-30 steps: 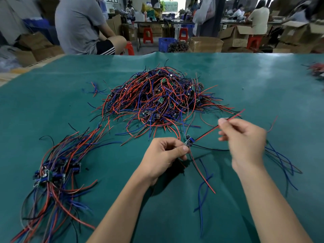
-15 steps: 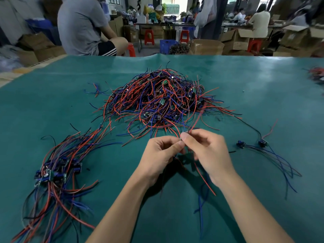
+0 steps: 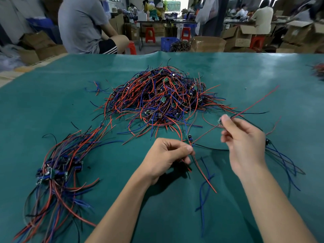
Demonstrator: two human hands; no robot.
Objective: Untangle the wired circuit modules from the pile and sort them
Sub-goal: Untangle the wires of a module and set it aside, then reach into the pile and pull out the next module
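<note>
A tangled pile (image 3: pixel 163 100) of red, blue and black wired circuit modules lies mid-table on the green mat (image 3: pixel 52 102). My left hand (image 3: pixel 166 156) pinches a small module (image 3: pixel 189 137) and its wires just in front of the pile. My right hand (image 3: pixel 243 144) is raised to the right and pinches a red wire (image 3: pixel 254 104) that runs from that module up to the right. Red and blue wires (image 3: pixel 205 178) hang below the left hand. A sorted bundle (image 3: pixel 57 169) of modules with straightened wires lies at the left.
A few separated modules with blue wires (image 3: pixel 280 158) lie right of my right hand. A small wire scrap (image 3: pixel 96 88) sits left of the pile. More wires (image 3: pixel 318 71) show at the far right edge. A seated person (image 3: pixel 84 25), boxes and stools stand beyond the table.
My right hand has moved away from my left, up and to the right, drawing the red wire taut. The left hand has stayed in place, holding the module.
</note>
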